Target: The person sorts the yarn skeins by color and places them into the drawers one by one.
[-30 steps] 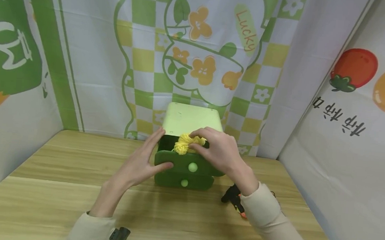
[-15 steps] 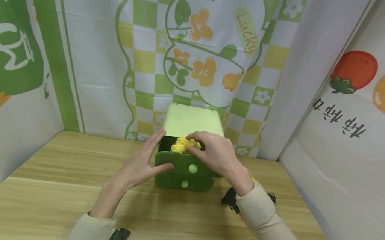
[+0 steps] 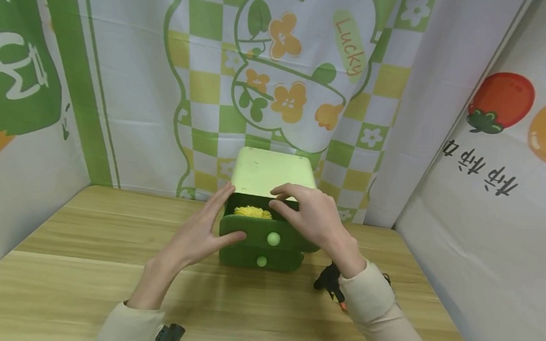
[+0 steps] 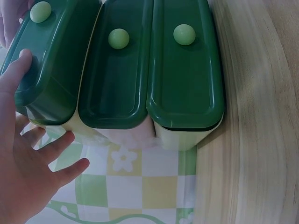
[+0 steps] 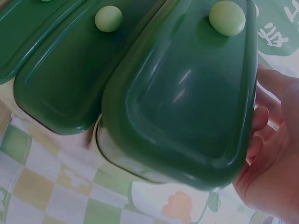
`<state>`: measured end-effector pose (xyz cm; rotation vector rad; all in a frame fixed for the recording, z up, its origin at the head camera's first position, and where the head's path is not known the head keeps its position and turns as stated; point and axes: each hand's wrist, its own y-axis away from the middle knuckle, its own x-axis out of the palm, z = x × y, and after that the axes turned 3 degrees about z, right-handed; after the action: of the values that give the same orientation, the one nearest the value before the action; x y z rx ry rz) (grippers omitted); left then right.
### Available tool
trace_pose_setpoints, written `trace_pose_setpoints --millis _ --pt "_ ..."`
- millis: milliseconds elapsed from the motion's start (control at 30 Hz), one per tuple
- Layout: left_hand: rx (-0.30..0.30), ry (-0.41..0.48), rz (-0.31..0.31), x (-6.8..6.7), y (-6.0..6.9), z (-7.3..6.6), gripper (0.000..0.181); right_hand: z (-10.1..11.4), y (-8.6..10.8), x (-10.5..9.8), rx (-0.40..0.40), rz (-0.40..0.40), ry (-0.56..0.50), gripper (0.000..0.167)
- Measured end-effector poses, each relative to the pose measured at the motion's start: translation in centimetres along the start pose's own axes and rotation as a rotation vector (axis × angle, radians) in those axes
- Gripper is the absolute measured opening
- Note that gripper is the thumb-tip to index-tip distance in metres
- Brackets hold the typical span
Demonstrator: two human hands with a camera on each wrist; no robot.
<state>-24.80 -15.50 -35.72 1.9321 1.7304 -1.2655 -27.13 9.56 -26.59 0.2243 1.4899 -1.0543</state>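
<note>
A skein of yellow yarn (image 3: 252, 212) lies in the pulled-out top drawer (image 3: 251, 230) of a small green drawer box (image 3: 273, 171); the drawer front hides its lower part. My left hand (image 3: 193, 238) is at the drawer's left side, its thumb on the front and its other fingers spread along the side. In the left wrist view those fingers (image 4: 63, 148) are apart and grasp nothing. Over the drawer's right end hovers my right hand (image 3: 316, 217), thumb and fingers loosely bent, with nothing between them. Both wrist views show the round-knobbed drawer fronts, not the yarn.
A black object with orange bits (image 3: 330, 282) lies on the wooden table (image 3: 261, 319) right of the box, partly covered by the right sleeve. The lower drawer (image 3: 239, 256) has a round knob. A printed curtain (image 3: 203, 79) hangs close behind the box.
The yellow yarn, earlier pinched by the right hand, went down into the top drawer and was let go. The right hand has drawn back slightly right; the left hand stays put.
</note>
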Motion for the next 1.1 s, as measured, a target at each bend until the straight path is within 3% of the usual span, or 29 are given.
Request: trace_pose_setpoints --millis 600,867,1100 --pt "0.003 0.01 0.005 0.0 -0.1 0.0 0.102 -2.0 1.3 -1.3 0.076 -0.027 0.018 0.029" --pt "0.008 0.002 0.0 0.2 -0.1 0.1 0.101 -3.8 2.2 -1.7 0.097 -0.099 -0.001 0.025" --pt "0.009 0.007 0.001 0.2 -0.1 0.1 0.102 -5.7 3.3 -1.8 0.128 -0.08 0.015 0.028"
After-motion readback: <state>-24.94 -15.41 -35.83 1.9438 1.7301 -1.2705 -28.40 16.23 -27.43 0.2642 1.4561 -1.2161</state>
